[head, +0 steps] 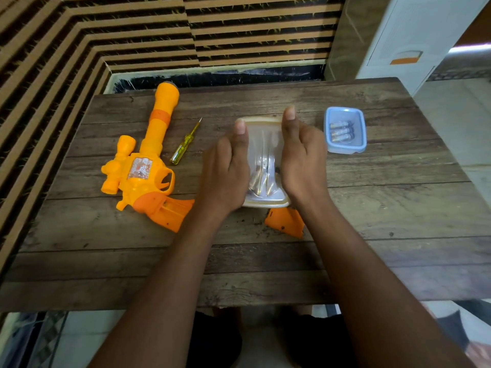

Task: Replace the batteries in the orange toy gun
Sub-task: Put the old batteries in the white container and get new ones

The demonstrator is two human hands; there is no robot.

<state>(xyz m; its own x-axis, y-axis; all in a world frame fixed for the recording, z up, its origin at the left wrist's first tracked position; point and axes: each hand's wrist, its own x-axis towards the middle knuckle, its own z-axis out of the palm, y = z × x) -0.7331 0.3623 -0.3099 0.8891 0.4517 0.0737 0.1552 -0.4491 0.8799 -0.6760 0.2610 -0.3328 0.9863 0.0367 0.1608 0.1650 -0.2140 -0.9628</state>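
The orange toy gun (144, 160) lies on the left of the wooden table (372, 208), barrel pointing away, its grip compartment uncovered. The orange battery cover (285, 221) lies loose near the table's middle, partly under my right wrist. A clear lidded container (264, 155) with batteries inside sits at the centre. My left hand (225, 171) grips its left side and my right hand (303, 160) grips its right side, both thumbs lying on the lid. A blue open box (345, 130) at the right holds three batteries.
A yellow-handled screwdriver (185, 143) lies between the gun and the clear container. A striped wall runs along the left and back. A white cabinet (414, 35) stands at the back right.
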